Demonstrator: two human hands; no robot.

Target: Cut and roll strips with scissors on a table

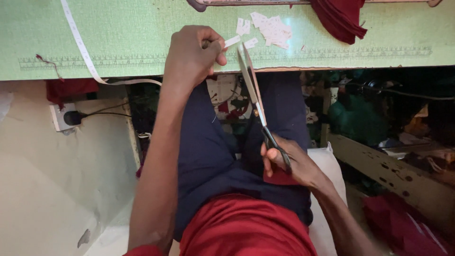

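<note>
Left hand is curled tight at the counter's near edge, fingers pinched on a small white paper strip that pokes out flat toward the blades. Right hand sits low over the lap, fingers threaded through the dark loops of long steel scissors, blades parted a little, tips up at the near edge right beside the strip. The counter wears a pale green, matte cover with a printed ruler scale along its near edge. Loose white paper snippets lie scattered toward the far edge, a crumpled maroon cloth beside them. A white measuring tape drapes limply over the near edge, left.
</note>
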